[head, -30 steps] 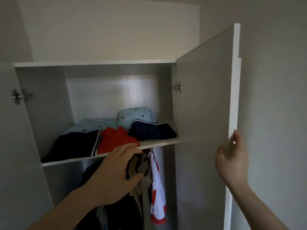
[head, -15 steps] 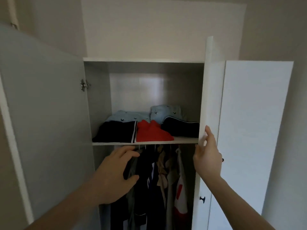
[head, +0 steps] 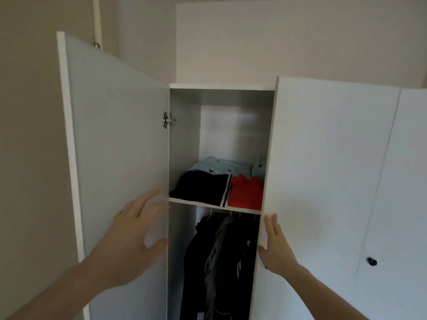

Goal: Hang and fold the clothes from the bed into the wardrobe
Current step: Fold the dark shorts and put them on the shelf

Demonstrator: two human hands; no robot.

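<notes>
Your left hand (head: 136, 236) reaches forward, fingers spread, before the left door (head: 115, 158); your right hand (head: 276, 248), fingers together, lies flat on the right door's (head: 323, 181) edge.

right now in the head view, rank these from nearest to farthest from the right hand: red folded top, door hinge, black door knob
1. Red folded top: on the shelf, up and left of the right hand.
2. Black door knob: on the closed door to the right.
3. Door hinge: high on the left door, across the opening.
</notes>
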